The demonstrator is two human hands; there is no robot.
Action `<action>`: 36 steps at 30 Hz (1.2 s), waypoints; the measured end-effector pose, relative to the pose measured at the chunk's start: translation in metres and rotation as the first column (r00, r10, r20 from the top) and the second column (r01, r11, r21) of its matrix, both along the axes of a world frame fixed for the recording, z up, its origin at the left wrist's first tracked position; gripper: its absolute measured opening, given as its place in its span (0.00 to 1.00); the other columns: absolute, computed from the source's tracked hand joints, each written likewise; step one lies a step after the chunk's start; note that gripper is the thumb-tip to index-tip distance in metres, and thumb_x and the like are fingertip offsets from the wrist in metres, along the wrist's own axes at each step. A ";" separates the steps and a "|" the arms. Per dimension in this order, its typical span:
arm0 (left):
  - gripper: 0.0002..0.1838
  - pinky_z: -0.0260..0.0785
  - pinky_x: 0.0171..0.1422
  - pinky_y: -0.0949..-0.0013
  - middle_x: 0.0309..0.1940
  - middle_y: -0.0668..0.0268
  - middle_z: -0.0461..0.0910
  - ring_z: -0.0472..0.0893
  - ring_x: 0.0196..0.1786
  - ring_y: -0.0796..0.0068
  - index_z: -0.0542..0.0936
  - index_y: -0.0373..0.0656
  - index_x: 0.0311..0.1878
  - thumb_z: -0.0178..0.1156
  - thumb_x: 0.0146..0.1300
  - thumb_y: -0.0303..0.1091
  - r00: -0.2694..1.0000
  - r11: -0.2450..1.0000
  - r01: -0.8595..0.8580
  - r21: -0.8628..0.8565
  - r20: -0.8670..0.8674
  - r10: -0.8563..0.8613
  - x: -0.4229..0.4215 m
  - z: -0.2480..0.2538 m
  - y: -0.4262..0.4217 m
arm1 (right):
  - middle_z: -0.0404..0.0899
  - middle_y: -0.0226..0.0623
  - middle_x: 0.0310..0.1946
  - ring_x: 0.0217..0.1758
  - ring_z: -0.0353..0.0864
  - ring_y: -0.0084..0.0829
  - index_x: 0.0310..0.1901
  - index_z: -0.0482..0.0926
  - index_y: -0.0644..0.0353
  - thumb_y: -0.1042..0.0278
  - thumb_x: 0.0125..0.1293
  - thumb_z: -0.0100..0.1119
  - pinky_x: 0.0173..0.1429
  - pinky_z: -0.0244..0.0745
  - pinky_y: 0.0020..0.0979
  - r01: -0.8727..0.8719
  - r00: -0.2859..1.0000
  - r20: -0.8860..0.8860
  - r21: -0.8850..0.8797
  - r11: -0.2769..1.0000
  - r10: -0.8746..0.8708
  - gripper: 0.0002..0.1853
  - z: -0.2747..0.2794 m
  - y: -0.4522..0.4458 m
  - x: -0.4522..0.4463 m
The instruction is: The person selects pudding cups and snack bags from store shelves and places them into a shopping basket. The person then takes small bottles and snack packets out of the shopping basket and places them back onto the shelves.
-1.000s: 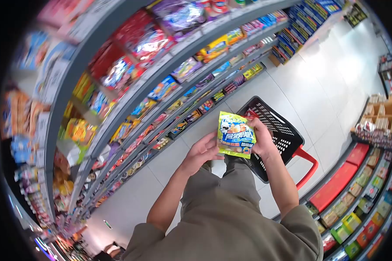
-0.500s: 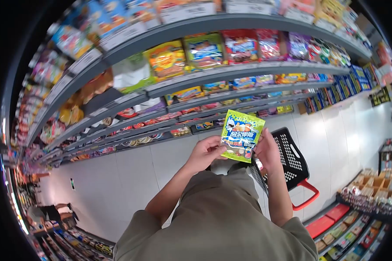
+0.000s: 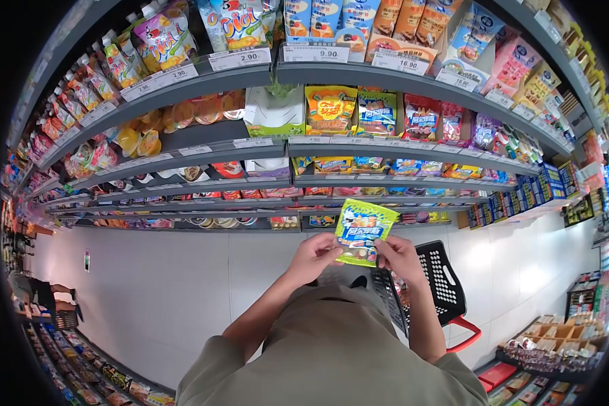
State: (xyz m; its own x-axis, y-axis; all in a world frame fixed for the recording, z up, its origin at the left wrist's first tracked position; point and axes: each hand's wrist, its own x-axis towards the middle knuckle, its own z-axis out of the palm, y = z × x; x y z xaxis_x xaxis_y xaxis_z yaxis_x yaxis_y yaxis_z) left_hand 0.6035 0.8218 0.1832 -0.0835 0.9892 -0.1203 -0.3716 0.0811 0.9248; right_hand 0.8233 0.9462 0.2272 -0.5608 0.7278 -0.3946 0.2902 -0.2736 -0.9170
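Note:
A green candy bag [image 3: 363, 233] with blue and white lettering is held upright in front of my body. My left hand [image 3: 316, 257] pinches its lower left edge between thumb and fingers. On the opposite side, my right hand [image 3: 398, 258] grips the lower right edge, thumb on the front. Behind my right forearm, a black shopping basket [image 3: 443, 281] with a red handle [image 3: 468, 333] is partly hidden; some packages show inside it.
Ahead stand long grey shelves [image 3: 358, 147] with orange, green, red and purple candy bags and price tags. Stacked blue boxes [image 3: 524, 195] are at the right end. Another person [image 3: 44, 294] is at the far left. A display of wooden compartments [image 3: 555, 338] stands at lower right.
My view has turned and levelled, so the shelves look straighter and sharper. The candy bag and both hands sit slightly lower and further left in view; both hands keep their hold.

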 end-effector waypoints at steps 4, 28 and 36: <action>0.18 0.80 0.51 0.68 0.45 0.60 0.80 0.83 0.47 0.71 0.70 0.34 0.60 0.59 0.71 0.29 0.984 0.984 -0.179 -0.020 0.009 0.179 0.003 0.004 -0.014 | 0.81 0.31 0.22 0.24 0.78 0.16 0.37 0.81 0.64 0.61 0.73 0.57 0.30 0.73 0.20 -0.076 0.996 -0.029 0.193 0.978 0.083 0.14 0.008 0.020 -0.017; 0.11 0.81 0.34 0.62 0.33 0.56 0.85 0.87 0.31 0.63 0.79 0.37 0.40 0.54 0.69 0.36 0.981 0.193 -0.194 -0.962 -0.191 0.033 -0.069 -0.300 -0.300 | 0.82 0.38 0.34 0.36 0.87 0.28 0.45 0.77 0.70 0.66 0.74 0.55 0.40 0.85 0.26 0.231 0.969 -0.167 0.359 0.904 -0.181 0.12 0.062 0.253 -0.126; 0.12 0.80 0.31 0.66 0.35 0.56 0.85 0.86 0.30 0.66 0.78 0.36 0.44 0.53 0.69 0.35 0.975 0.398 -0.204 -0.895 -0.221 0.002 -0.076 -0.289 -0.237 | 0.84 0.43 0.36 0.34 0.89 0.30 0.50 0.75 0.75 0.72 0.72 0.54 0.38 0.86 0.25 0.061 0.995 0.049 0.449 0.891 -0.092 0.13 0.064 0.273 -0.125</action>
State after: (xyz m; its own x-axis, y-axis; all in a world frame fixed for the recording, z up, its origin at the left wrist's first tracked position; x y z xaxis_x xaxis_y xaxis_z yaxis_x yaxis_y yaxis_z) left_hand 0.5270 0.5850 -0.1055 -0.2935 0.2828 -0.9132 -0.2995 0.8799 0.3688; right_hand 0.6982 1.2191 0.2917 -0.4799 0.8757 -0.0523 0.3501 0.1365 -0.9267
